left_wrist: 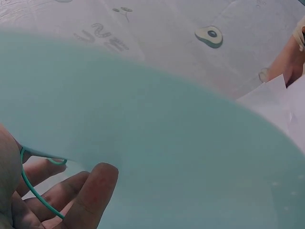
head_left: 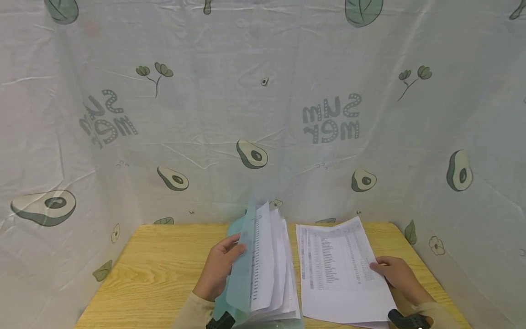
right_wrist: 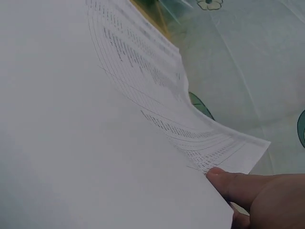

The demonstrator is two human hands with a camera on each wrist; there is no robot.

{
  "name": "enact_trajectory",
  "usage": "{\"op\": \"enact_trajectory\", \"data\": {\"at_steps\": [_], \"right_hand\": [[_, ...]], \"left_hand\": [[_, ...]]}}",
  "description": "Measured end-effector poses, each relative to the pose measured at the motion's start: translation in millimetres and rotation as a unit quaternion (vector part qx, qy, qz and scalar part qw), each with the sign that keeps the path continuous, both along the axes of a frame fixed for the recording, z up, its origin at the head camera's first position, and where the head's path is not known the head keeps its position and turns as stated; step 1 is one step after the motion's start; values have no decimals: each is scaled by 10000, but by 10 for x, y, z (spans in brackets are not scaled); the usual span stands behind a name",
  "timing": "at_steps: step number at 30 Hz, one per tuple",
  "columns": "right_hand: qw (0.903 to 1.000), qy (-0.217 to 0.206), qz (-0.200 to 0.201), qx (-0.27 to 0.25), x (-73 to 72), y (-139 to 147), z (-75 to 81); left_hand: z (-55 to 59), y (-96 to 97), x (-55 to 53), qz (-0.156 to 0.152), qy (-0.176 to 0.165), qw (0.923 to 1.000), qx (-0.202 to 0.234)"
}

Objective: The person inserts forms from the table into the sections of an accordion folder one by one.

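My left hand [head_left: 220, 264] grips the edge of a translucent teal file folder [head_left: 240, 278], which stands tilted up at the middle of the table. White printed papers [head_left: 267, 260] fan out inside it. In the left wrist view the folder's sheet [left_wrist: 167, 133] covers most of the picture, and a thin green elastic cord [left_wrist: 38, 195] runs by the fingers. To the right, my right hand [head_left: 400, 276] pinches the right edge of some printed sheets [head_left: 339, 274], thumb on top. The right wrist view shows those sheets bending toward their far corner, with rows of small print.
A light wooden table [head_left: 156, 265] lies below. Around its back and sides hangs a pale curtain [head_left: 230, 114] with avocado and leaf prints, close to the table's edges. A dark wrist device [head_left: 407, 319] sits on the right wrist, another [head_left: 221, 321] on the left.
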State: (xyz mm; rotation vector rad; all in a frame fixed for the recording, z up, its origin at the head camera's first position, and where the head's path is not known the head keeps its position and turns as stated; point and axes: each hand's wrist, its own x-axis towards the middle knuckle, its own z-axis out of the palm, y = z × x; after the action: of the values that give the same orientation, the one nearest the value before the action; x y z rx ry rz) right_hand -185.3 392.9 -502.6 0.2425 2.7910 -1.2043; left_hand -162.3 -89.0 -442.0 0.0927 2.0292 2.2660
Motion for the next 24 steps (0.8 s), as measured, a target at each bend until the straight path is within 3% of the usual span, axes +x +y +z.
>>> {"op": "enact_trajectory", "data": {"at_steps": [10, 24], "right_hand": [[9946, -236, -323, -959, 41, 48, 16], [9936, -198, -405, -1032, 100, 69, 117]], "left_hand": [[-4, -10, 4, 31, 50, 10000, 41], [19, 8, 23, 74, 24, 9999, 107]]}}
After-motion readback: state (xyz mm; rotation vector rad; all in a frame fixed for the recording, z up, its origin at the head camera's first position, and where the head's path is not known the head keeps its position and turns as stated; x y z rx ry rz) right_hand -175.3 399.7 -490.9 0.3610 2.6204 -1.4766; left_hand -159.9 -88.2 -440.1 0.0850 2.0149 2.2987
